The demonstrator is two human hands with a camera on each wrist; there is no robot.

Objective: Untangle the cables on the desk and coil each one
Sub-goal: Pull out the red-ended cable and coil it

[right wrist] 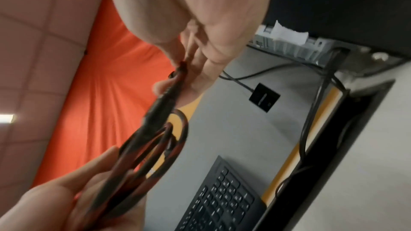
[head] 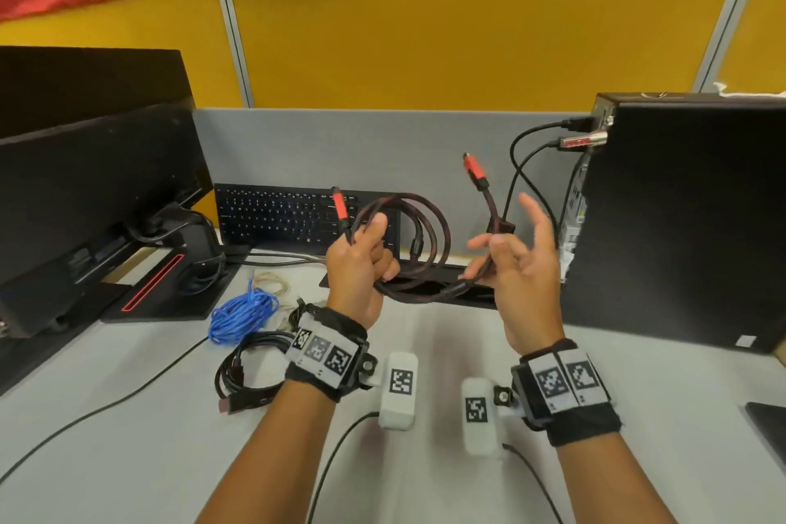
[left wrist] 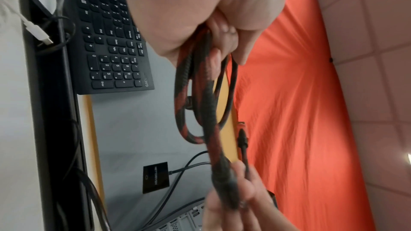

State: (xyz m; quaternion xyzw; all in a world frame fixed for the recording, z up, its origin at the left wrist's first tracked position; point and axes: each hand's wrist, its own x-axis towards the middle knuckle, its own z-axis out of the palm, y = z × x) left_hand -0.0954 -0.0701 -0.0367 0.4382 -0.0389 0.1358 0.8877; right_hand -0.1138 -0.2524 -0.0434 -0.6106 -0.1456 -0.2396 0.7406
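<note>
Above the desk, my left hand (head: 361, 253) grips a few coiled loops of a red-and-black braided cable (head: 444, 232). One red connector (head: 340, 204) sticks up beside its thumb. My right hand (head: 495, 245) pinches the same cable near its other end between thumb and forefinger, the other fingers spread. The second red connector (head: 474, 170) points upward above that hand. The left wrist view shows the cable (left wrist: 209, 111) running from my left hand (left wrist: 200, 6) to the right hand's fingers (left wrist: 235, 191). A blue cable bundle (head: 242, 315), a black coiled cable (head: 246, 370) and a thin beige cable (head: 274, 281) lie on the desk.
A black keyboard (head: 289, 213) leans against the grey partition behind the hands. A monitor on its stand (head: 85, 204) fills the left. A black computer tower (head: 680, 217) with plugged cables stands at the right. A cable slot (head: 425, 287) cuts the desk below the coil.
</note>
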